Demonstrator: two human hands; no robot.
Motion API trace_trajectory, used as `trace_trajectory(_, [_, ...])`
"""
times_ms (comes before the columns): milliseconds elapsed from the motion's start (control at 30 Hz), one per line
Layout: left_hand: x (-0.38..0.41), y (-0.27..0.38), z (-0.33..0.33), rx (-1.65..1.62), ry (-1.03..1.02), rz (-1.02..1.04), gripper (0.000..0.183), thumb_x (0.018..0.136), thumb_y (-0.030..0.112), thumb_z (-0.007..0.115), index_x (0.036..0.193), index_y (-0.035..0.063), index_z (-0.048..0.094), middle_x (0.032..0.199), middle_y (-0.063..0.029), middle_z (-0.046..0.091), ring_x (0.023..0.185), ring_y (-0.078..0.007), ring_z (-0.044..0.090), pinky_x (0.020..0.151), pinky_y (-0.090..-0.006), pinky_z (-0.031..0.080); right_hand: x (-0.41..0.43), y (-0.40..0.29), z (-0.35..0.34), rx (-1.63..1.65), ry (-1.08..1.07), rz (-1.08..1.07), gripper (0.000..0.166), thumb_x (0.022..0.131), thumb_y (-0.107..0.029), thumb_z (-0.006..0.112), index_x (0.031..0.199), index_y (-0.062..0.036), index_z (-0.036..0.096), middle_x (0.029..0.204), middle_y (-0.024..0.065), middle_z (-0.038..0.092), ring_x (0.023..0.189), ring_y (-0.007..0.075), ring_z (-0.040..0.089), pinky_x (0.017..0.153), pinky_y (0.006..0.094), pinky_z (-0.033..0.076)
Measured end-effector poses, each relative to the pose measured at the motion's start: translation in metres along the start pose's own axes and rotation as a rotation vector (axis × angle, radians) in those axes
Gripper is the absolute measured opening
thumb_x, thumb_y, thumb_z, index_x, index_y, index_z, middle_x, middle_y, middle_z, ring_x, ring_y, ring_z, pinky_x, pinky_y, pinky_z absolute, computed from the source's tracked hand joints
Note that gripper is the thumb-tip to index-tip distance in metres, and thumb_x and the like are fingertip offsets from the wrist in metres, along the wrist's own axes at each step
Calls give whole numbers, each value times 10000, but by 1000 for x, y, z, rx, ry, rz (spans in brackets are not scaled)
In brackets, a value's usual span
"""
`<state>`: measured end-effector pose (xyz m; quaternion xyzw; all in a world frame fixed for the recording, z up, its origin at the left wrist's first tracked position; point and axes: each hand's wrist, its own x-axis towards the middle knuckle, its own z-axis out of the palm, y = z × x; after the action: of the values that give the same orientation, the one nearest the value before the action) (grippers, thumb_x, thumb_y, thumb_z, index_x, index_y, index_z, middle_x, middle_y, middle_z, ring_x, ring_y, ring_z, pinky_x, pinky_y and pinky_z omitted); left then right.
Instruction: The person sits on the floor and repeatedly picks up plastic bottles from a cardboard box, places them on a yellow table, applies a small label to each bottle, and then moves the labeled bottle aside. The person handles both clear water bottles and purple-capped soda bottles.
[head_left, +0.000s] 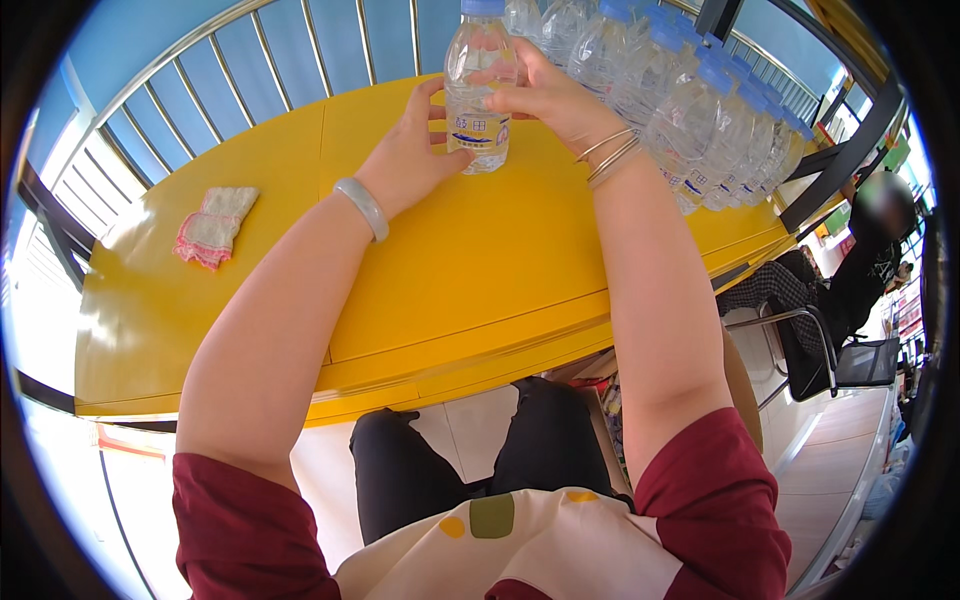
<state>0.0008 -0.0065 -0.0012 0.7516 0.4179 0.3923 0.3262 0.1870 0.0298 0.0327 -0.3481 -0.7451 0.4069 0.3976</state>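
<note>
A clear plastic water bottle (477, 131) with a blue cap and a printed label stands upright at the far side of a yellow table (465, 255). My left hand (411, 161) holds its lower left side, with the thumb across the front near the base. On the other side, my right hand (553, 97) grips the upper body, thumb in front and fingers partly seen through the plastic. Close to the right of that hand, several similar bottles (686, 112) with blue caps are packed upright in a block on the table.
A folded cream cloth with a pink edge (215, 227) lies on the table's left part. Metal railings (255, 67) curve behind the table. Off to the right, a person (862, 255) sits on a metal-framed chair (817, 352). Boxed goods (600, 371) show below the table edge.
</note>
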Motion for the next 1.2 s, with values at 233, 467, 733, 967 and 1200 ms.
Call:
trace_trajectory(233, [1,2,0,-10,-15,-5,772,750,123,656,1336,51,158,1232,-186,415,1075,-289,492,887,-366,430,0,2,-2,-35,-39,-28,811,666,-221,684,1327,-45,249,1173,157,499,1098,232,465,916,347,370])
trace_trajectory(467, [1,1,-1,-2,-1,-9,765,749,109,654,1332,48,163,1229,-186,416,1077,-290,496,877,-362,440,-6,-4,5,-179,-66,-25,793,625,-175,690,1300,-72,286,1129,159,523,1055,234,498,920,308,353])
trace_trajectory(733, [4,-4,2,-11,11,12,732,738,107,656,1309,57,201,1166,-183,452,1078,-304,501,895,-368,435,-5,-3,-1,-278,-97,99,815,596,-180,703,1288,-40,296,1101,174,542,1038,252,511,906,311,368])
trace_trajectory(967, [2,-4,1,18,23,1,712,734,100,654,1305,80,231,1108,-176,487,1068,-288,512,892,-363,432,-26,-12,4,-522,-132,110,669,678,-191,696,1248,-54,373,1122,152,547,1068,252,509,923,350,363])
trace_trajectory(1200, [2,-3,2,94,34,33,720,735,114,657,1315,64,232,1100,-159,508,1049,-258,518,850,-339,444,-28,14,5,-313,21,28,637,657,-260,738,1172,-28,444,1055,133,572,951,245,554,848,332,428])
